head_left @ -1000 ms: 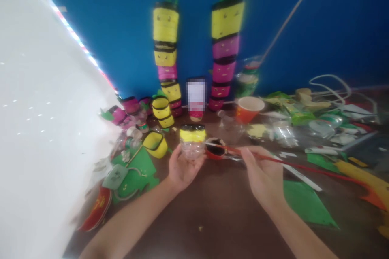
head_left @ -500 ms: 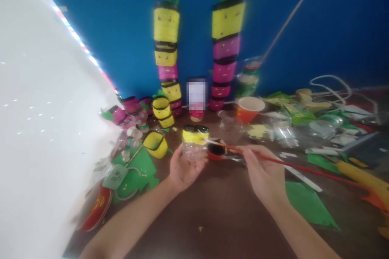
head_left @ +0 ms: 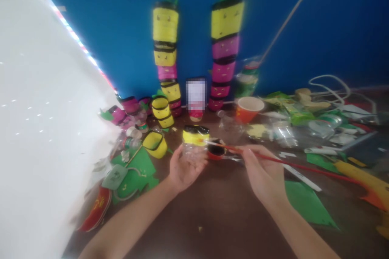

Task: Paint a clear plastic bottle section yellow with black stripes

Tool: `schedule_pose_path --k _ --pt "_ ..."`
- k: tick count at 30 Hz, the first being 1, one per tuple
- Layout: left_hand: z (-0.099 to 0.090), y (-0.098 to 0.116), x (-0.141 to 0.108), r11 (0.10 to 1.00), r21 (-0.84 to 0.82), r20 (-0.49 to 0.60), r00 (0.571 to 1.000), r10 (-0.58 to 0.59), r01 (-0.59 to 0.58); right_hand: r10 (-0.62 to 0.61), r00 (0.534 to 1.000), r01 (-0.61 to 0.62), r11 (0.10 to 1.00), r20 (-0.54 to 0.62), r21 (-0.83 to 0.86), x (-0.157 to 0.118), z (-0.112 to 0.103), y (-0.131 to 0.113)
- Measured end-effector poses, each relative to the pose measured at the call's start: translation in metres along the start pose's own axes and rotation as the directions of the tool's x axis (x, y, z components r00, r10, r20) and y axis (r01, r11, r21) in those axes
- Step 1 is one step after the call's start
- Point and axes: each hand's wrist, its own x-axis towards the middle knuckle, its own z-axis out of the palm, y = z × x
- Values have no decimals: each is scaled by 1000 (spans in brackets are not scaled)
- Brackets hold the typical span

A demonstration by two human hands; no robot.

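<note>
A clear plastic cup [head_left: 196, 137] with a black rim and a yellow painted band stands upright in my left hand [head_left: 187, 168], whose fingers curl round its unpainted bottom. My right hand [head_left: 265, 170] pinches a long red paintbrush [head_left: 291, 162]. The brush tip touches the yellow band, and the handle runs off to the right. Just behind the brush, a small red container [head_left: 216, 154] with dark contents is partly hidden by it.
Two tall stacks of painted faces [head_left: 165, 24] [head_left: 226, 46] rise against the blue wall. A paper cup [head_left: 249, 109], clear plastic pieces and green paper [head_left: 310, 204] lie to the right. Yellow cups [head_left: 154, 144], green sheets and a red lid-like object [head_left: 96, 206] are at left.
</note>
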Motion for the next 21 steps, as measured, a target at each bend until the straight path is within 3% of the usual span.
schedule_pose_path --k 8,12,15,21 --pt "-8 2 4 999 -31 -24 999 -21 20 11 998 -6 997 -61 82 7 -6 0" --pt "-10 1 5 999 -11 2 999 -37 37 -14 1000 14 1000 -3 7 4 -4 -5" --pt "-10 1 5 998 -20 13 999 -51 52 -13 999 12 999 -35 -42 5 -3 -8" --pt "-11 1 5 998 -42 -3 999 -52 52 -42 997 48 995 -64 91 7 -6 -4"
